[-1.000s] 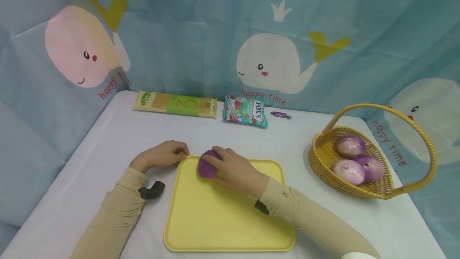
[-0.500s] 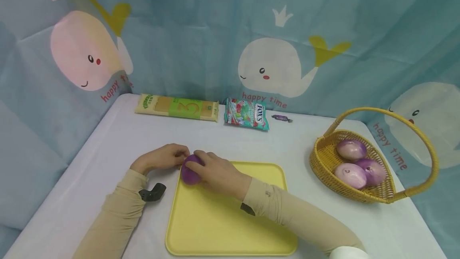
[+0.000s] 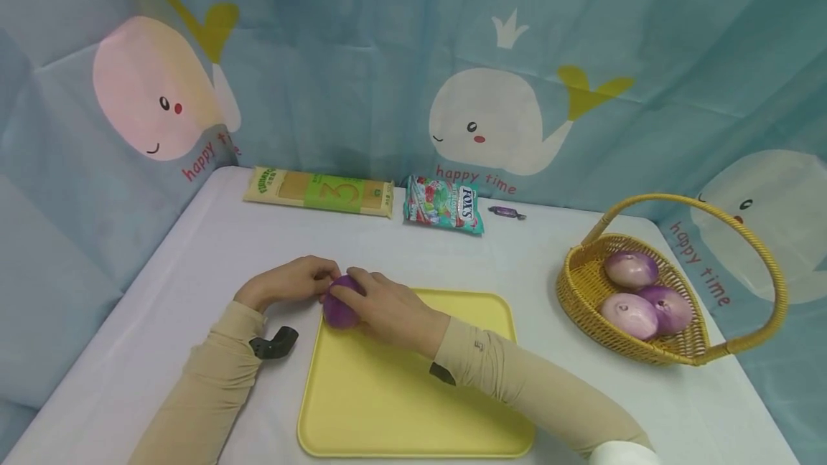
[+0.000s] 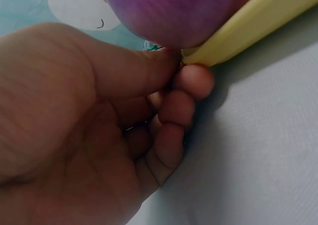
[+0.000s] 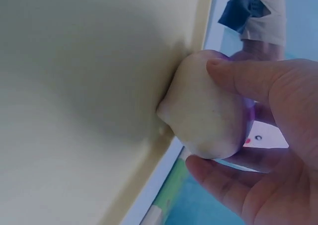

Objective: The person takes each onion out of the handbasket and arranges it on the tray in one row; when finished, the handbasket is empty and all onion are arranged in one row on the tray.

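In the head view a yellow tray lies on the white table. My right hand grips a purple-and-white turnip at the tray's far left corner. The right wrist view shows the turnip's pale underside with a small pointed tip towards the tray; thumb and fingers lie round it. My left hand is at that same corner. In the left wrist view its thumb and curled fingers pinch the tray's rim, just below the turnip.
On the right stands a yellow wicker basket with a tall handle and 3 turnips in it. Along the back lie a noodle packet, a candy bag and a small wrapped candy. A blue whale-print curtain hangs behind.
My right hand has carried the turnip leftwards to the tray's far left corner, beside my left hand. Over the last half second both hands stay nearly still. The left hand keeps its place.
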Available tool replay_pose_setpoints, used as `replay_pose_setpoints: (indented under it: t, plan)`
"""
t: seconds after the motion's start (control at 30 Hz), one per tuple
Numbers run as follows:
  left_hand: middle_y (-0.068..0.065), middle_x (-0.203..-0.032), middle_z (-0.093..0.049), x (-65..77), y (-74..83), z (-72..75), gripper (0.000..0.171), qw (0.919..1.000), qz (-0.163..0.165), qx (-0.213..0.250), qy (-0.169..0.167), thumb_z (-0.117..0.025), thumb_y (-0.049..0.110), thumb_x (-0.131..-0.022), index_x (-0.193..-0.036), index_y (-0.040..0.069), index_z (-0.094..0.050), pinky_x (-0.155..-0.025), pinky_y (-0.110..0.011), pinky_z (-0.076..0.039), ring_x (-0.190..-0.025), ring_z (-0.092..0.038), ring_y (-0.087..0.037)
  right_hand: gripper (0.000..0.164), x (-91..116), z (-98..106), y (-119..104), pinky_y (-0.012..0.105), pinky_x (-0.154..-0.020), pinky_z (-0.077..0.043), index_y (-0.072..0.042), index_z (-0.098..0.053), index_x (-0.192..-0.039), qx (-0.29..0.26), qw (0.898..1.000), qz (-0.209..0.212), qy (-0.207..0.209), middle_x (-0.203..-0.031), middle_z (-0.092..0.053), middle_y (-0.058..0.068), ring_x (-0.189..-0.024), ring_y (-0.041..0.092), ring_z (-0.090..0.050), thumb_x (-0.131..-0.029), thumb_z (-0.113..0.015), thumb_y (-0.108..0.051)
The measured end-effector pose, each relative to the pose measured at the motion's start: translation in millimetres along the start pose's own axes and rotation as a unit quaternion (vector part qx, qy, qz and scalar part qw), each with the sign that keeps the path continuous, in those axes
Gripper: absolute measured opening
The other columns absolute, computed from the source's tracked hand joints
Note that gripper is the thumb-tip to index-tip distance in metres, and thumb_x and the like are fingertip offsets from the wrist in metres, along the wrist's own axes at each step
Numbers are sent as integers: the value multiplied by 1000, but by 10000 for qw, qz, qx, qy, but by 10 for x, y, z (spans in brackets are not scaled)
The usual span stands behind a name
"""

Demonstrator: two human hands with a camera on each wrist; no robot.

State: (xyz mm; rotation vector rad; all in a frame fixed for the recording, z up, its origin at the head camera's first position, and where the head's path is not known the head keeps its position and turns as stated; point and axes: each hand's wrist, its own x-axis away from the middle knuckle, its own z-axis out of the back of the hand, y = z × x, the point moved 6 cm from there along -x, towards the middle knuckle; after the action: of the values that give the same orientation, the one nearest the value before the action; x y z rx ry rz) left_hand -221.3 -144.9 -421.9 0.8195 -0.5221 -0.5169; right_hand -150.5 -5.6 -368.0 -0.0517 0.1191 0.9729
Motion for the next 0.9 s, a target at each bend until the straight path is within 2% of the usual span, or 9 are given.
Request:
replay_pose_setpoints:
  t: [0.1, 0.27, 0.37, 0.47, 0.57, 0.63, 0.7, 0.8, 0.9]
  plan:
    - [-6, -76, -60, 5, -21, -17, 20, 10000, 1, 48, 20, -46, -1, -94, -95, 6, -65, -75, -31, -41, -74, -51, -15, 61, 15, 9, 15, 34, -84, -57, -21, -45, -140, 4, 9999, -41, -132, -139, -51, 15, -109, 27, -65, -86, -73, -30]
    - [-4, -75, -60, -4, -67, -37, 21, 10000, 86, 7, 51, -46, 1, -94, -94, 8, -66, -75, -32, -41, -75, -51, -15, 71, 199, 79, 220, 42, -93, -54, -23, -40, -147, -414, 9972, -501, -370, -149, -44, 16, -123, 31, -59, -86, -74, -32]
    - [-1, -74, -59, -18, -95, -39, 22, 9998, 137, -107, 86, -46, 1, -94, -92, 11, -66, -75, -32, -41, -74, -52, -15, 67, 464, 198, 484, 46, -98, -50, -19, -43, -145, -673, 9937, -895, -95, -150, -43, 17, -129, 33, -54, -86, -74, -28]
    - [0, -72, -59, -42, -100, -35, 22, 9997, 128, -160, 109, -46, 1, -93, -91, 11, -66, -73, -31, -41, -73, -51, -15, 59, 870, 376, 836, 49, -100, -49, -13, -50, -140, -662, 9861, -1467, 414, -145, -49, 18, -126, 35, -55, -87, -73, -25]
    - [0, -72, -58, -68, -77, -31, 22, 9997, 60, -223, 84, -46, 1, -93, -90, 11, -65, -73, -30, -41, -74, -51, -14, 49, 1418, 584, 1218, 53, -97, -48, -8, -58, -130, -444, 9696, -2198, 979, -135, -56, 21, -120, 38, -57, -86, -73, -19]
    - [0, -73, -58, -79, -53, -23, 21, 9996, 7, -263, 77, -46, 1, -93, -89, 11, -65, -73, -30, -41, -74, -51, -14, 40, 1814, 712, 1453, 56, -96, -46, -3, -61, -123, -299, 9547, -2661, 1302, -126, -59, 23, -116, 41, -57, -86, -71, -14]
    - [0, -73, -58, -78, -35, -15, 21, 9996, 18, -281, 68, -46, 2, -94, -88, 11, -64, -73, -30, -41, -75, -51, -14, 33, 2198, 810, 1651, 57, -92, -44, -1, -63, -116, -97, 9391, -3115, 1447, -120, -61, 24, -111, 42, -56, -85, -69, -11]
    - [-1, -74, -58, -58, -24, -2, 21, 9995, 76, -296, 74, -46, 2, -94, -88, 10, -64, -73, -31, -41, -75, -50, -15, 34, 2679, 867, 1876, 61, -85, -43, 4, -61, -115, 121, 9182, -3797, 1123, -113, -60, 31, -103, 50, -55, -85, -68, -11]
    - [-2, -74, -58, -29, -36, -3, 20, 9994, 128, -298, 74, -46, 2, -94, -89, 10, -64, -74, -31, -40, -75, -50, -15, 40, 3011, 828, 2018, 64, -73, -43, 7, -58, -117, 264, 8976, -4389, 308, -107, -58, 36, -92, 55, -56, -87, -66, -18]
